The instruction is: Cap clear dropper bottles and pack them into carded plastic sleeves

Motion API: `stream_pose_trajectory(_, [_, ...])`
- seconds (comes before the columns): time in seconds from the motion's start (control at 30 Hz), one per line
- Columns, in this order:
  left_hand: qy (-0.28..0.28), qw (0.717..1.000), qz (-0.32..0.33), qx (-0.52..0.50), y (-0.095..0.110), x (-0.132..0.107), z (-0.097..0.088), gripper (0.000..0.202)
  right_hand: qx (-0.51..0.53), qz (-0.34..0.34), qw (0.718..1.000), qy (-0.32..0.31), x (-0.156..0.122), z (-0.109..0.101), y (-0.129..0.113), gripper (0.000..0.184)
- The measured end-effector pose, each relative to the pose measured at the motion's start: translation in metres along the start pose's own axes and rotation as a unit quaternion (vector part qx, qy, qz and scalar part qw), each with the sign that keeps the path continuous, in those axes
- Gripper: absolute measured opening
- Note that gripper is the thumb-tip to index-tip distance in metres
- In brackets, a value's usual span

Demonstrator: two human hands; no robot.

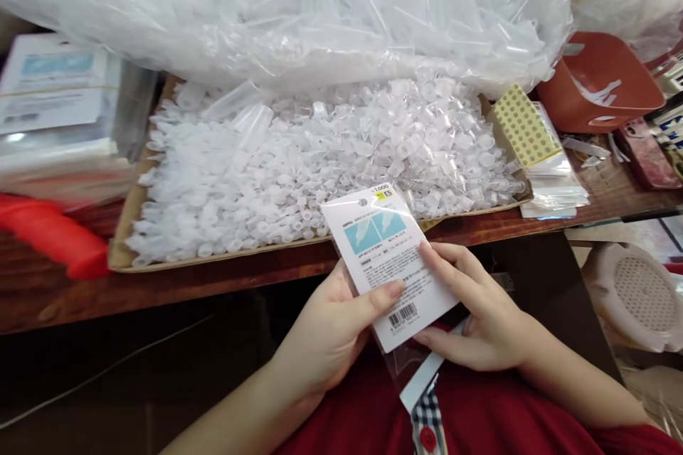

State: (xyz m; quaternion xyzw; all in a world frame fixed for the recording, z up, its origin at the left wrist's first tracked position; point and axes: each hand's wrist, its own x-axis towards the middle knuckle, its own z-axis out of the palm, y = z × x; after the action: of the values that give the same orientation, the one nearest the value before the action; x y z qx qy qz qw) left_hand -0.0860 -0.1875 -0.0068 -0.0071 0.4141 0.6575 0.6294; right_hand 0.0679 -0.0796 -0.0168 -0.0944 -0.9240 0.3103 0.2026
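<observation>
We log both hands low in the near centre, holding one printed card (387, 256) in a clear sleeve. Left hand (325, 330): thumb lies across the card's face, fingers behind. Right hand (480, 313): index finger on the right edge, thumb under the lower corner. Just beyond, on the wooden table (213, 284), a cardboard tray (120, 245) is heaped with small white caps (299, 170). Farther back we note a big clear bag of tubes (299, 7). Far right, a red basket (597, 82); beside the tray, a yellow dotted sheet (526, 124).

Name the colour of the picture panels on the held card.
Light blue picture panels on the white card; head view shows it best.
</observation>
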Motion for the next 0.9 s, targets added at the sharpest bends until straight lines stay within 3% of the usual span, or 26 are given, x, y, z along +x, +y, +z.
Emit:
stream_pose_trajectory(0.27, [-0.061, 0.997, 0.006, -0.042, -0.012, 0.001, -0.005, 0.030, -0.066, 0.019, 0.995, 0.076, -0.002, 0.015, -0.001, 0.076])
stream_pose_trajectory(0.43, [-0.063, 0.997, 0.001, -0.034, -0.011, 0.005, -0.006, 0.031, -0.079, 0.032, 0.990, 0.112, 0.000, 0.022, -0.003, 0.073])
stream_pose_trajectory(0.53, [-0.062, 0.997, -0.003, -0.044, -0.011, 0.007, -0.008, 0.031, -0.069, 0.047, 0.992, 0.098, 0.002, 0.023, -0.002, 0.075])
stream_pose_trajectory(0.7, [-0.067, 0.996, 0.015, -0.054, -0.014, 0.008, -0.012, 0.029, -0.040, 0.050, 0.998, 0.021, 0.007, 0.024, 0.000, 0.082])
stream_pose_trajectory(0.9, [-0.051, 0.998, 0.025, -0.017, -0.011, 0.010, -0.020, 0.032, -0.078, 0.034, 0.995, 0.044, 0.009, 0.029, 0.003, 0.076])
